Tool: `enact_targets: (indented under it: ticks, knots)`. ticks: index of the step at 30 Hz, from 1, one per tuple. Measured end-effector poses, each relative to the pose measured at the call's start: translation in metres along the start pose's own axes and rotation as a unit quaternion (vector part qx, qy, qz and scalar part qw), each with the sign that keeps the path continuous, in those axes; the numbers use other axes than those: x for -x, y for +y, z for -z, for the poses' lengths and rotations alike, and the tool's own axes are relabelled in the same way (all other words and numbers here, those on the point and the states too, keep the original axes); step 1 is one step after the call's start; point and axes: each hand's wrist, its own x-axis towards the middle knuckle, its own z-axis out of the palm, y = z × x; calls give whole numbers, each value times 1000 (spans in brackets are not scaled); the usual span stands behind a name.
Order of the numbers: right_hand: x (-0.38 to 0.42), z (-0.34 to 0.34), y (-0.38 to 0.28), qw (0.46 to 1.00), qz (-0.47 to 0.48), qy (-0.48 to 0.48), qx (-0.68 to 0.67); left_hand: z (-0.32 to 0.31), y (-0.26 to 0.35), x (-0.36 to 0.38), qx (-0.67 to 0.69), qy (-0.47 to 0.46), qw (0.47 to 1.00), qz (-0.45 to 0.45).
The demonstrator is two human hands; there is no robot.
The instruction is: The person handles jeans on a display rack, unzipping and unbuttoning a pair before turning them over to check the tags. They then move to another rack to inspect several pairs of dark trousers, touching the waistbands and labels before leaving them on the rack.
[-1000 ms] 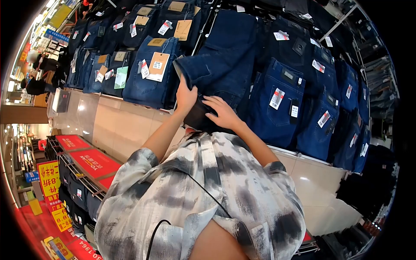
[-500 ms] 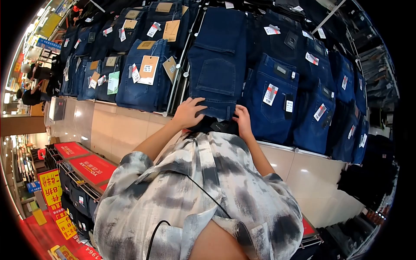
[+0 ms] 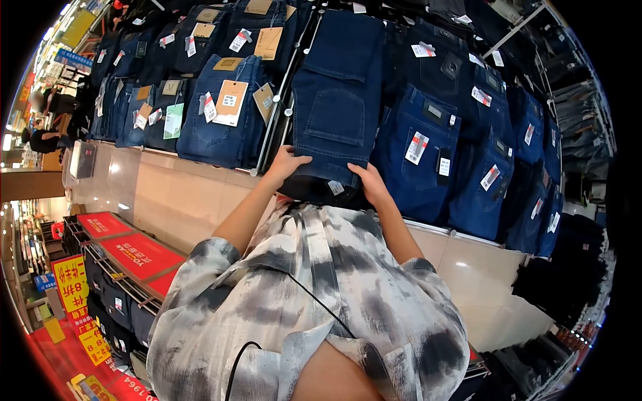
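A folded pair of dark blue jeans [image 3: 336,115] lies in front of me on the display, back pocket facing up. My left hand [image 3: 286,164] grips the left corner of its near end, thumb on top and the other fingers out of sight beneath. At the right corner, my right hand [image 3: 370,182] pinches the same jeans, its thumb pressed on the cloth. Just below that edge, between my hands, shows dark fabric with a small white tag [image 3: 336,188].
Tagged blue jeans [image 3: 419,150] are stacked to the right, and more jeans [image 3: 221,120] with brown labels lie to the left. A metal rail [image 3: 276,110] runs beside the held pair. Behind on the left stands a rack with red signs [image 3: 140,256]. Two people are far left.
My left hand has gone from lying over the jeans to gripping their corner. My right thumb now rests on top of the cloth, and the white tag has come into view.
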Motion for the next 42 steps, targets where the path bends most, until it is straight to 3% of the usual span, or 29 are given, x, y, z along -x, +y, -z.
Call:
enact_targets:
  ticks: [2,3,7,10,12,17,24,27,33,42]
  knots:
    - [10,-10,0,998,4,5,-56,13,14,1,96,-137,980,104]
    - [16,-11,-4,995,-15,-16,-102,14,12,1,155,-160,968,119]
    - [25,-13,8,966,-115,-56,-224,7,35,21,276,-191,926,173]
    - [28,-15,27,970,-96,-35,-219,0,17,13,305,-194,909,206]
    - [27,-11,30,965,-103,-33,-239,-6,6,16,242,-133,944,180]
    - [38,-20,24,973,-81,11,-215,-10,-1,25,163,-83,976,119]
    - [40,-15,40,984,-19,43,-171,-4,-7,32,117,-64,979,153]
    - [46,-12,33,990,-51,38,-128,-3,-6,36,121,-66,976,166]
    - [55,-5,12,992,-85,17,-87,9,4,36,219,-138,939,225]
    - [43,-20,-73,969,-125,-23,-210,23,81,24,372,-275,855,233]
